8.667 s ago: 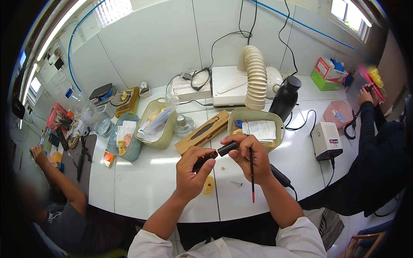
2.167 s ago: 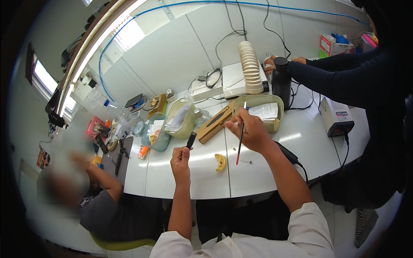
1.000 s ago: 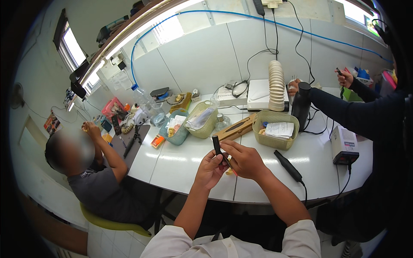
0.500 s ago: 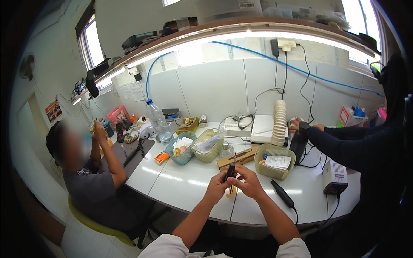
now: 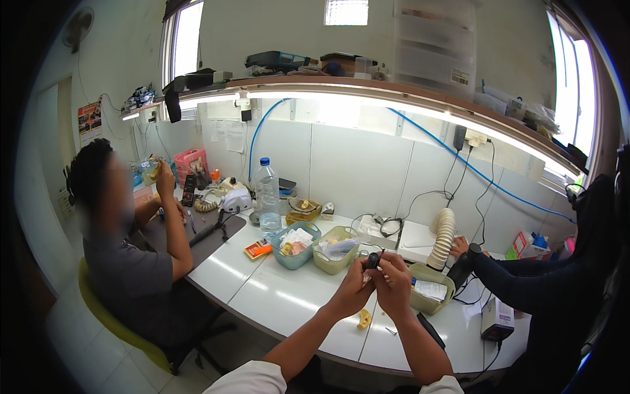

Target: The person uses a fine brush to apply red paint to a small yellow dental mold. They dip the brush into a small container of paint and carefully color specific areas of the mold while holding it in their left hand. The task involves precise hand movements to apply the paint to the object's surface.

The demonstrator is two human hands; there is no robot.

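Note:
Above the table's near part, both of my hands are raised close together around a black-handled tool [image 5: 373, 261], whose rounded dark end points up toward me. My left hand [image 5: 352, 287] has its fingers closed on the handle from the left. From the right, my right hand [image 5: 396, 284] pinches at its top, where a thin dark tip sticks out. The rest of the tool is hidden by my fingers, so its exact kind is unclear. Below my hands lie a yellow curved piece [image 5: 363, 319] and a small thin metal piece [image 5: 392, 330]. Partly behind my right forearm rests a black corded handpiece [image 5: 430, 331].
Beyond my hands stand a blue basket [image 5: 295, 261], a green basket [image 5: 333, 264] and another green basket [image 5: 430, 304]. A water bottle [image 5: 268, 200] and a ribbed white hose [image 5: 443, 238] rise behind them. One person sits left; a dark-sleeved person works right, beside a control box [image 5: 497, 320].
My view has shifted up. My hands have turned the tool from upright to end-on and closed together around its top. The yellow piece and the metal piece now show on the table.

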